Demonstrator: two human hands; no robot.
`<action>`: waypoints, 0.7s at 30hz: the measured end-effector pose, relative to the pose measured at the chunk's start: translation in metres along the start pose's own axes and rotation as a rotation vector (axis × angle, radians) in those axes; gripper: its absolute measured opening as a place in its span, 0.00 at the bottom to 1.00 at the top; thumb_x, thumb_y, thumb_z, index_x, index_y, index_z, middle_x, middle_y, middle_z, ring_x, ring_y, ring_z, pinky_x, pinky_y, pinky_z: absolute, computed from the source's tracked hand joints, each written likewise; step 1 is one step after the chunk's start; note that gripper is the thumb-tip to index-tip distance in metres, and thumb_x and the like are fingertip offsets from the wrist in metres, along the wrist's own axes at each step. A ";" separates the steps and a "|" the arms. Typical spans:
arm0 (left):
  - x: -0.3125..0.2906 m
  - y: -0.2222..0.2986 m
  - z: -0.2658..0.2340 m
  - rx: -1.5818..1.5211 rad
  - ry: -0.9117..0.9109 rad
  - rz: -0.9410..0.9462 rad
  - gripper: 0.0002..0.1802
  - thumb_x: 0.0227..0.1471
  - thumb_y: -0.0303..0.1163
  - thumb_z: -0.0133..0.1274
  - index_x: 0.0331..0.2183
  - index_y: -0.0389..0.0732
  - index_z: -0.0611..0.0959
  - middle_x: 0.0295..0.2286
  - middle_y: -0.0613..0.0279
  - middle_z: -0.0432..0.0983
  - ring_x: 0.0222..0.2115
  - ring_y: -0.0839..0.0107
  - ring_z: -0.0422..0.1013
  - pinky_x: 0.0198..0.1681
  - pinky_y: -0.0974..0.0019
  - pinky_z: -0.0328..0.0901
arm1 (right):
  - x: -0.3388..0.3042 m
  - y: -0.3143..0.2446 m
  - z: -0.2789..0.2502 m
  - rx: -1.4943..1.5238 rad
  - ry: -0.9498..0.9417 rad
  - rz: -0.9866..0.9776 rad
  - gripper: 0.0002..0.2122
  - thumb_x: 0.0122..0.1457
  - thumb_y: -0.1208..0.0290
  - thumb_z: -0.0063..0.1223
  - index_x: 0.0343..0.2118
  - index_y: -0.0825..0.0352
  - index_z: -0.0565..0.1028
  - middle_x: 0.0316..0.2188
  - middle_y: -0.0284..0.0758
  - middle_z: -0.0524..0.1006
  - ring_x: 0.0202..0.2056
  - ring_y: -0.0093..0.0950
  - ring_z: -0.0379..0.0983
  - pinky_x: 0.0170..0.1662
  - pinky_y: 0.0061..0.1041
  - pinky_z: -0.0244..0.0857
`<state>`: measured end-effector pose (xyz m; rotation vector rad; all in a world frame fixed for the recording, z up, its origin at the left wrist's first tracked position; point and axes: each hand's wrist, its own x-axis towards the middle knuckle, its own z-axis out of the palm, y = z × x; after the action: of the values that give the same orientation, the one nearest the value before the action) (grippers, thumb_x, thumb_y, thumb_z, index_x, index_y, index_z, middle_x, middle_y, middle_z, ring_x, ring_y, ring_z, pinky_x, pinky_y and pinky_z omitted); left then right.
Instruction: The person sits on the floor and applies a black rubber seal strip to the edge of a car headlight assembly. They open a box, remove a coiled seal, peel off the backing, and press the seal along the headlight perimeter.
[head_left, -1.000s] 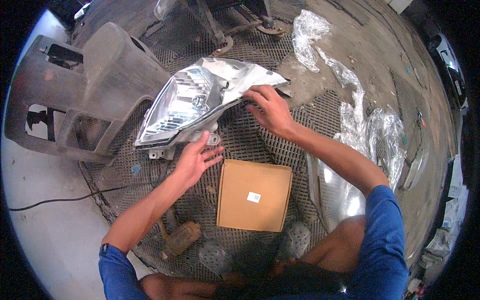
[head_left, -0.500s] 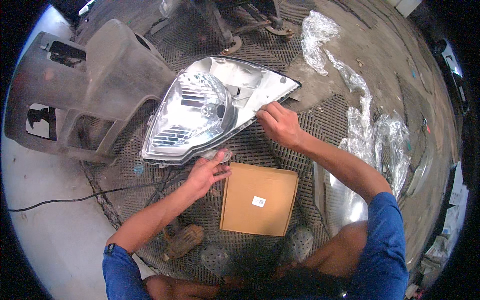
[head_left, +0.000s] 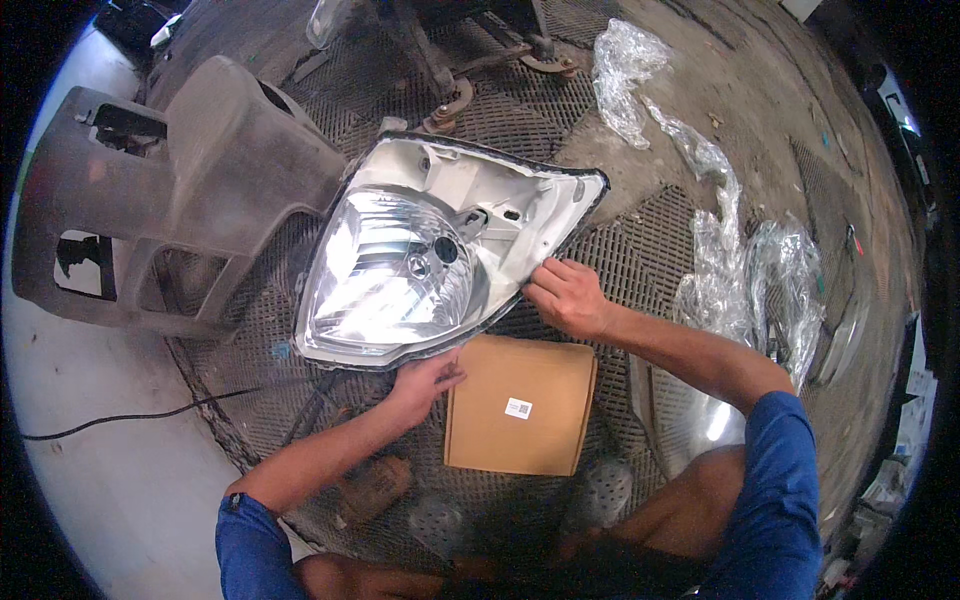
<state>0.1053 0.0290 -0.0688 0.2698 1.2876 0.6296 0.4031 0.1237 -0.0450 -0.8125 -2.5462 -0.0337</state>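
Note:
A large vehicle headlight [head_left: 395, 265], with a shiny reflector and a white housing inside its clear lens, is held tilted above the mat. My right hand [head_left: 567, 297] grips its lower right edge with curled fingers. Under the lower edge is my left hand [head_left: 425, 385], bent against the headlight from below; part of the fingers is hidden behind the rim. Just below the headlight lies a flat brown cardboard box [head_left: 521, 440] with a small white label, close to my left fingertips.
A dusty grey plastic panel [head_left: 190, 190] with cut-outs lies at left, near a black cable [head_left: 170, 411]. Crumpled clear plastic wrap [head_left: 715, 265] trails along the right. A wheeled stand [head_left: 455, 95] stands at the far side. Perforated matting [head_left: 655, 235] covers the floor.
The headlight has tipped, its face turning further up toward me, and shifted slightly nearer. Both hands moved with it, lower in view; the left fingers now show less beneath the rim.

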 end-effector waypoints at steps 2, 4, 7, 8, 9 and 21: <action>0.004 -0.005 -0.001 0.043 0.033 0.019 0.14 0.58 0.34 0.62 0.40 0.36 0.78 0.33 0.62 0.75 0.38 0.70 0.75 0.49 0.58 0.75 | -0.003 -0.001 -0.001 0.003 -0.007 0.004 0.11 0.44 0.68 0.57 0.31 0.61 0.73 0.30 0.30 0.68 0.36 0.29 0.70 0.34 0.29 0.66; 0.013 -0.020 -0.016 0.099 0.015 0.009 0.15 0.57 0.35 0.62 0.39 0.36 0.79 0.33 0.63 0.74 0.36 0.70 0.75 0.47 0.60 0.75 | -0.002 -0.005 0.001 0.012 -0.007 -0.016 0.11 0.43 0.67 0.58 0.32 0.61 0.73 0.31 0.30 0.68 0.37 0.29 0.70 0.34 0.29 0.66; 0.013 -0.021 -0.021 0.160 -0.012 0.048 0.16 0.56 0.38 0.64 0.38 0.35 0.80 0.32 0.62 0.75 0.34 0.70 0.75 0.44 0.63 0.74 | -0.004 -0.003 -0.001 0.041 -0.044 -0.001 0.12 0.42 0.67 0.58 0.32 0.61 0.73 0.31 0.30 0.69 0.37 0.30 0.70 0.35 0.30 0.66; 0.011 -0.020 -0.018 0.177 -0.020 0.069 0.16 0.56 0.38 0.64 0.38 0.35 0.81 0.32 0.62 0.76 0.33 0.70 0.75 0.43 0.64 0.73 | -0.005 -0.003 -0.001 0.040 -0.039 0.004 0.13 0.41 0.67 0.58 0.32 0.61 0.73 0.31 0.30 0.69 0.37 0.30 0.70 0.35 0.30 0.67; 0.011 -0.021 -0.020 0.217 -0.018 0.059 0.17 0.56 0.39 0.64 0.38 0.35 0.82 0.32 0.62 0.76 0.33 0.70 0.75 0.42 0.64 0.73 | -0.006 -0.003 0.000 0.038 -0.035 0.008 0.13 0.41 0.67 0.59 0.32 0.61 0.73 0.31 0.30 0.69 0.37 0.30 0.70 0.35 0.30 0.67; -0.004 -0.006 -0.002 0.275 0.017 0.026 0.21 0.54 0.43 0.64 0.37 0.33 0.85 0.33 0.62 0.78 0.32 0.75 0.74 0.40 0.69 0.72 | -0.005 -0.010 0.006 0.059 0.021 0.080 0.16 0.36 0.72 0.60 0.33 0.61 0.75 0.32 0.32 0.71 0.36 0.34 0.71 0.33 0.33 0.70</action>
<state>0.1040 0.0219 -0.0692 0.5081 1.3887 0.4762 0.3988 0.1141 -0.0512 -0.8850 -2.4803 0.0580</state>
